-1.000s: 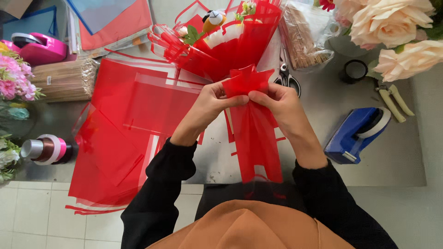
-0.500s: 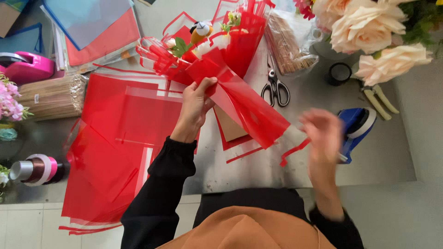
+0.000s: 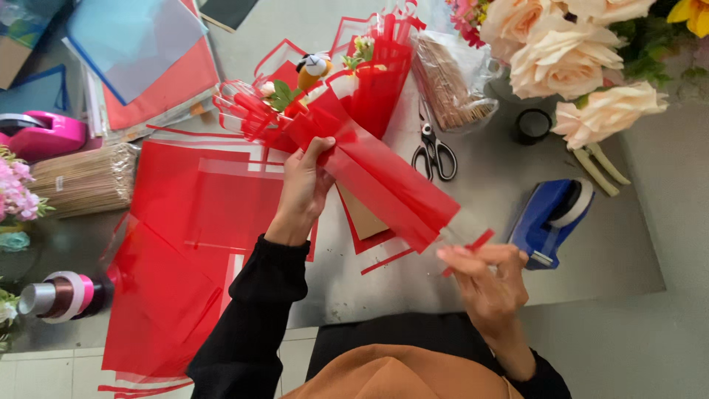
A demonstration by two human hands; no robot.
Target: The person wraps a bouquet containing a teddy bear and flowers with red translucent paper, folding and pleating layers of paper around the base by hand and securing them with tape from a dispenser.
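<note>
The red bouquet (image 3: 347, 118) lay on the table (image 3: 480, 222), its wrap pinched at the waist by the left hand (image 3: 304, 188). The right hand (image 3: 484, 277), below, pinched a red strip (image 3: 469, 250) beside the blue tape dispenser (image 3: 550, 218); scissors (image 3: 434, 151) lay above. The wrapping looked midway; taping called for a firm hold.

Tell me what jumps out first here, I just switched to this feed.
The red wrapped bouquet at centre top, pinched at its neck by the left hand. The right hand, lower right, holds a thin red strip beside the blue tape dispenser. Red sheets cover the table's left side, and peach roses fill the top right corner.
</note>
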